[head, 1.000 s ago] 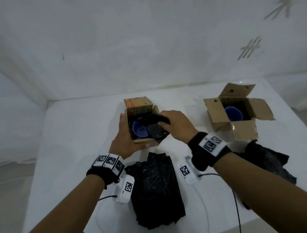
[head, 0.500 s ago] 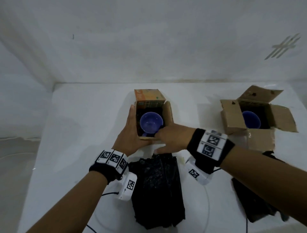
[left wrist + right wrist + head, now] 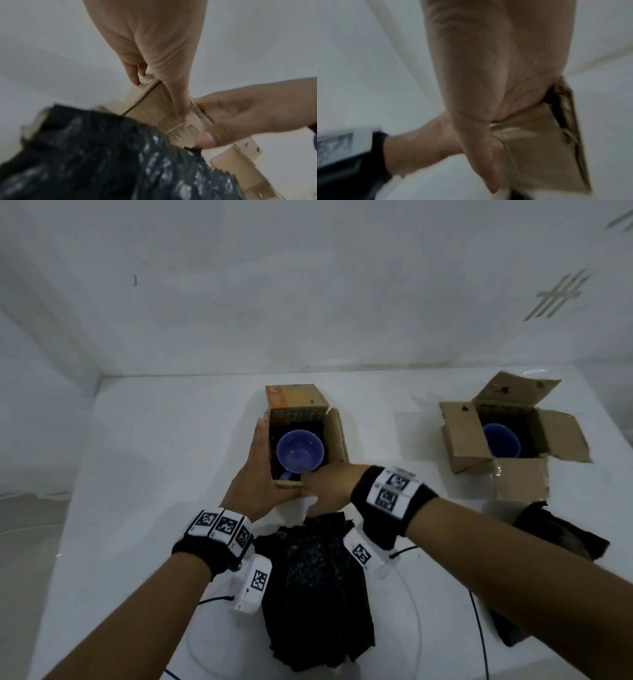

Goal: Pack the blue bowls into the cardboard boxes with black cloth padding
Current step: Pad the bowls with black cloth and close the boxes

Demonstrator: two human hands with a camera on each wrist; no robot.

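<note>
A blue bowl [image 3: 300,451] sits on black cloth lining inside the centre cardboard box [image 3: 337,436]. My left hand [image 3: 258,470] lies flat along the box's left wall, fingers straight, thumb against the near face; the left wrist view shows that hand [image 3: 154,54] on the box [image 3: 150,108]. My right hand [image 3: 323,484] pinches the near flap at the box's front edge, as the left wrist view shows [image 3: 240,112]. In the blurred right wrist view the right hand [image 3: 488,67] is at the cardboard flap [image 3: 539,148]. A second blue bowl [image 3: 501,445] lies in the right box [image 3: 462,433], its flaps spread.
A folded black cloth [image 3: 315,587] lies just in front of the centre box, under my wrists. Another black cloth [image 3: 561,535] is heaped at the right, before the right box. White walls close the table at the back and left. Thin cables trail near the front edge.
My right hand came out of the centre box, where it pressed black cloth beside the bowl, and now grips the near flap. The whole bowl now shows. The left hand stays on the box.
</note>
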